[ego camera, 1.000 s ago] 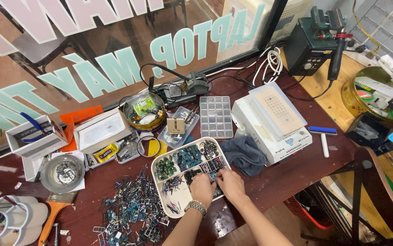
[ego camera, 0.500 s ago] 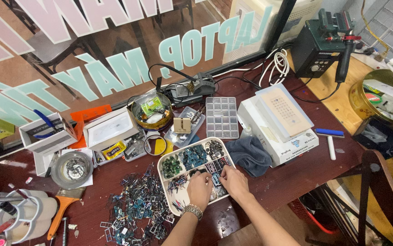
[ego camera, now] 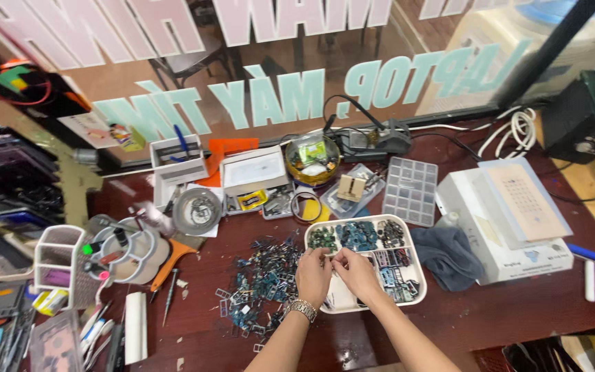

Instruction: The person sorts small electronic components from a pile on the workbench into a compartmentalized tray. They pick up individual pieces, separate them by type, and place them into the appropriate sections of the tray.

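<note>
A white compartment tray [ego camera: 408, 224] lies on the dark red table, filled with small electronic parts sorted by kind. My left hand [ego camera: 313, 275], with a metal watch on the wrist, hovers over the tray's near left corner with fingers pinched together. My right hand [ego camera: 356, 270] is beside it, fingertips meeting those of the left over the tray. Something tiny seems pinched between them, too small to make out. A loose heap of small metal and blue parts [ego camera: 263, 282] spreads on the table just left of the tray.
A grey cloth [ego camera: 447, 253] and a white box-shaped machine [ego camera: 511, 220] sit right of the tray. Behind are a clear parts organiser [ego camera: 411, 189], a round bowl [ego camera: 313, 158], a soldering stand [ego camera: 373, 141] and small white boxes [ego camera: 253, 172]. Tool holders [ego camera: 122, 251] crowd the left.
The view has swung right, so the table contents sit further right in frame. Both hands stay at the tray's near left part, fingertips drawn closer together.
</note>
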